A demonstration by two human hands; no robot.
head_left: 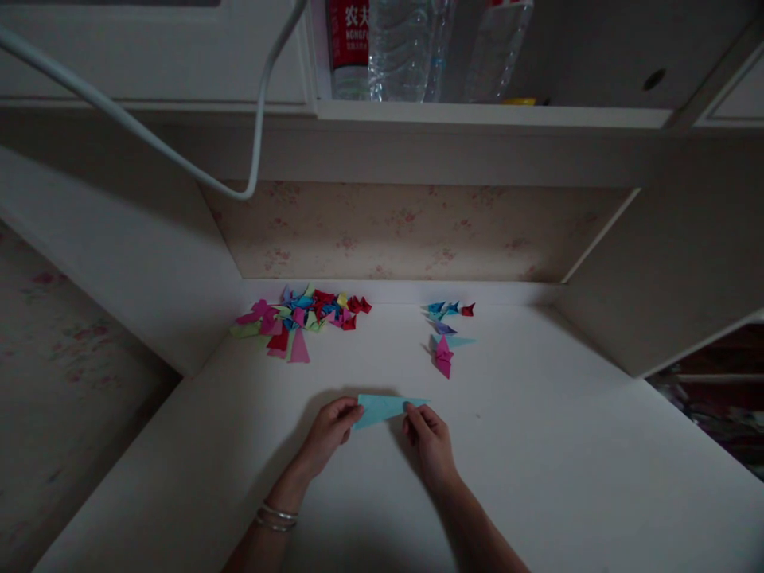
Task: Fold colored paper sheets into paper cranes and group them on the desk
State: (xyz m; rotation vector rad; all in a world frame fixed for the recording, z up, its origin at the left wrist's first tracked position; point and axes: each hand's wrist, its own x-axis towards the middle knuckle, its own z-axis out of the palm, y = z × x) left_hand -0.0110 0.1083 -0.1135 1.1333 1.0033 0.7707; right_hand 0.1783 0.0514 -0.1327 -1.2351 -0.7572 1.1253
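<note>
A light blue piece of folded paper [382, 408] is stretched between my two hands, just over the white desk [537, 477]. It is wide at the left and narrows to a point at the right. My left hand [329, 430] pinches its wide end between thumb and fingers. Near the narrow end, my right hand [430, 442] grips the paper, with the tip sticking out past the fingers. Beyond my right hand lies a pink folded paper figure [443, 357], close to a flat light blue paper piece [461, 341].
A heap of colourful folded papers [298, 317] lies at the back left. Small blue and red folded figures [454, 309] stand at the back right. Above is a shelf [495, 116] with plastic bottles [399, 56]. A white cable [179, 159] hangs at the upper left.
</note>
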